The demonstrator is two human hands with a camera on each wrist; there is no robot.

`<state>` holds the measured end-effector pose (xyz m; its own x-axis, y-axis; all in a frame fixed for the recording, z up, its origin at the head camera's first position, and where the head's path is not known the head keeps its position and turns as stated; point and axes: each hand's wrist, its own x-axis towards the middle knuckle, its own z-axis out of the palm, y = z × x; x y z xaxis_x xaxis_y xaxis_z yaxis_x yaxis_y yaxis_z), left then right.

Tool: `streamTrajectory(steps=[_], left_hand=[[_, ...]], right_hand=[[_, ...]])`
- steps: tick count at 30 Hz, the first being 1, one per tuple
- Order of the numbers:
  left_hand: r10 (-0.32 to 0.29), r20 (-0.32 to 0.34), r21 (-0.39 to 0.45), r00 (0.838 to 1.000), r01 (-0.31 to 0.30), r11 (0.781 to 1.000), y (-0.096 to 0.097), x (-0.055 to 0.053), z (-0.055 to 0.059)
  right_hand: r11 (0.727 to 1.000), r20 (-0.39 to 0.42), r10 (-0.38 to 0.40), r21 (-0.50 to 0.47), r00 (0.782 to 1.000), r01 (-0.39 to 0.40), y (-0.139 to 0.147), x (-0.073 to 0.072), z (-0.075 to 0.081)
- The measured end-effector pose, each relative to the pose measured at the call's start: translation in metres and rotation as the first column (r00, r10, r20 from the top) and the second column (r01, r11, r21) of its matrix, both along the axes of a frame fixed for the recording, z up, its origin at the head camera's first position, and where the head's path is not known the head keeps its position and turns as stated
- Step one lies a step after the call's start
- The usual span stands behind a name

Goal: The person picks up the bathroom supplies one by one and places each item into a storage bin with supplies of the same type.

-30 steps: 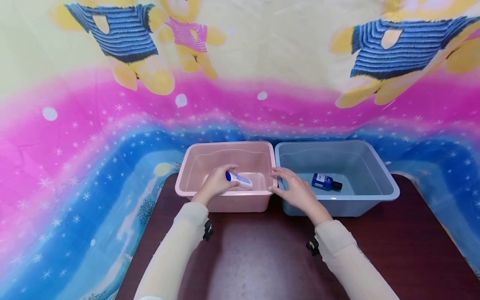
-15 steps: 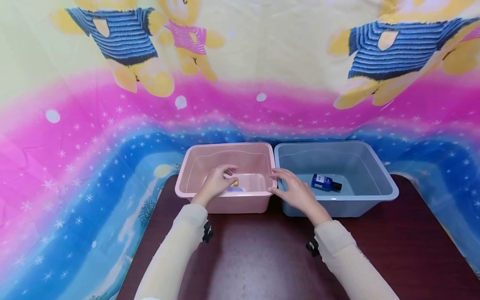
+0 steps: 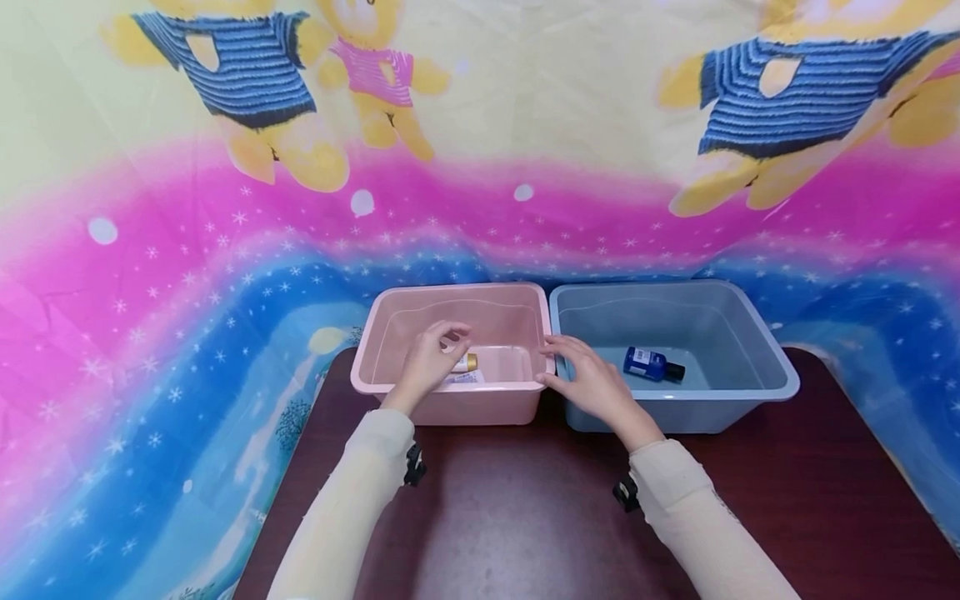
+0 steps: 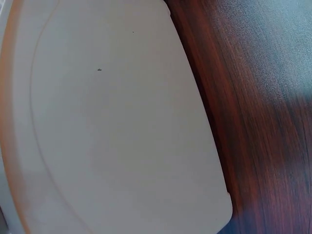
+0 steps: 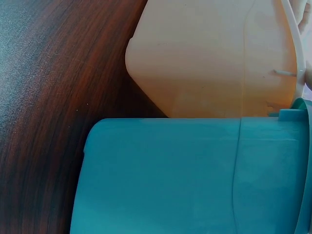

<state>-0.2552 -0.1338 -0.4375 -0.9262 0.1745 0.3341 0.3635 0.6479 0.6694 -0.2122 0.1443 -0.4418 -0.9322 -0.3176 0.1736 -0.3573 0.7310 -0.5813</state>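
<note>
My left hand point(image 3: 429, 363) hangs over the pink bin point(image 3: 457, 293), its fingers and thumb bent, with nothing seen between them. Below the fingertips, inside the bin, lie a small container with a yellow cap point(image 3: 472, 362) and a white-and-blue container point(image 3: 467, 377); the hand and front rim hide parts of both. My right hand point(image 3: 592, 382) is at the pink bin's right rim, thumb and fingers spread apart; it holds no loose item. In the grey-blue bin point(image 3: 720, 354) beside it, a dark blue bottle point(image 3: 647, 364) with a black cap lies on its side.
Both bins stand side by side on a dark brown wooden table point(image 3: 495, 508). A printed cloth point(image 3: 525, 225) with cartoon bears hangs behind. The left wrist view shows the pink bin's outer wall point(image 4: 126, 122); the right wrist view shows the blue bin's outer wall point(image 5: 180, 175).
My left hand has let go of the blue-capped white container, which now lies in the pink bin. Its fingers have drawn slightly back and closer together. My right hand stays put.
</note>
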Motion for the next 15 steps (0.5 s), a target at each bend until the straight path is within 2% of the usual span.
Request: streamTrajectory(steps=[5, 15], left_hand=[[0.003, -0.014, 0.001, 1.0, -0.003, 1.0, -0.003, 0.004, 0.002], [-0.063, -0.061, 0.028, 0.996, 0.065, 0.998, -0.008, 0.021, 0.012]], right_hand=[[1.0, -0.008, 0.013, 0.01, 1.0, -0.012, 0.0, 0.0, 0.0], [0.999, -0.101, 0.032, 0.04, 0.994, -0.028, 0.0, 0.001, -0.001]])
